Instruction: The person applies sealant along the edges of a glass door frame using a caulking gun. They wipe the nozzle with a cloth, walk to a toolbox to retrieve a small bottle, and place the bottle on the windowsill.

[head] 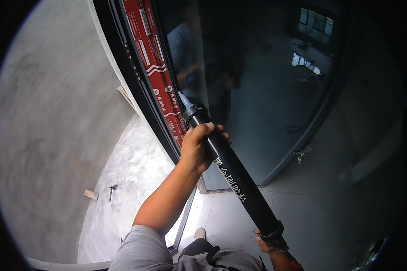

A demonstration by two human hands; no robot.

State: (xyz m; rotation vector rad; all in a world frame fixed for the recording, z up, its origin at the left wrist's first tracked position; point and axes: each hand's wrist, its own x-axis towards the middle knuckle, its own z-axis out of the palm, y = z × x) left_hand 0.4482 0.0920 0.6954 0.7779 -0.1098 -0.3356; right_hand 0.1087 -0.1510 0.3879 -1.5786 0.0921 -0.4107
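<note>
A black sausage-type caulking gun (246, 189) with white writing on its barrel slants across the middle of the view. My left hand (197, 145) wraps around the barrel just behind its front collar. At the rear end, my right hand (265, 244) grips the handle, which is largely hidden under the barrel. The pale nozzle (185, 99) points up and left, its tip at the joint between the dark glass pane (257, 111) and the frame. Red printed protective film (159, 78) covers that frame face. Whether the tip touches the joint, I cannot tell.
Keys (300, 158) hang from the door's far edge at right. On the rough concrete floor (129, 162) at left lie a wood block (91, 194) and a small hand tool (112, 192). A wood strip (126, 97) shows beyond the black frame (135, 73). The glass mirrors windows.
</note>
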